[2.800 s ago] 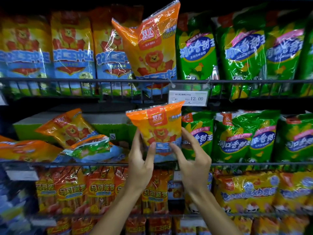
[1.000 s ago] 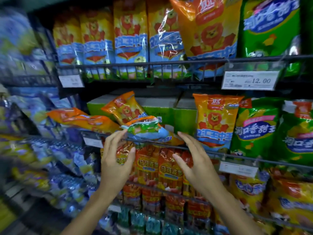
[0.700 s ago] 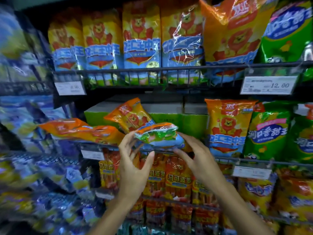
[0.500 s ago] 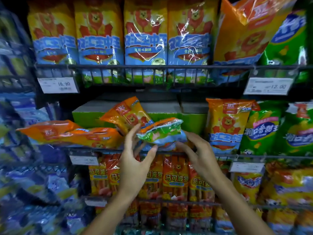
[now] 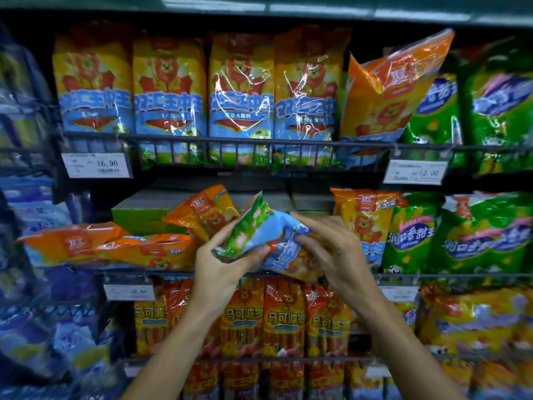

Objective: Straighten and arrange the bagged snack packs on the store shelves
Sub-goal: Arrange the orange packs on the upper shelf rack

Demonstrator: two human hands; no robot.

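**Both hands on one snack pack, mid frame**

Far left of frame: blue packs, blurred, can't read them. Upper left: price tag [image 5: 97,168] reading 16.90 clipped to the top shelf rail [image 5: 230,141]. Above it, a row of four yellow-blue lion packs [image 5: 242,90] standing upright behind the rail. Middle left: two orange packs [image 5: 109,245] lying flat on the middle shelf, green carton [image 5: 138,216] behind them. One more orange pack [image 5: 210,210] leans tilted just left of centre.

Centre: left hand [image 5: 222,264] grips the lower green end of the held snack pack [image 5: 259,235], thumb across its front. Right hand [image 5: 334,252] has fingers curled around the pack's blue-orange end. Pack is off the shelf, tilted, crumpled, in front of the middle shelf rail. Below centre: red-orange sausage packs [image 5: 285,316] upright on the lower shelf.

Right of the hands: upright orange lion pack [image 5: 363,217], then green packs [image 5: 412,232]. Upper right: big orange pack [image 5: 389,90] leaning, price tag 12.00 [image 5: 415,171] below it.
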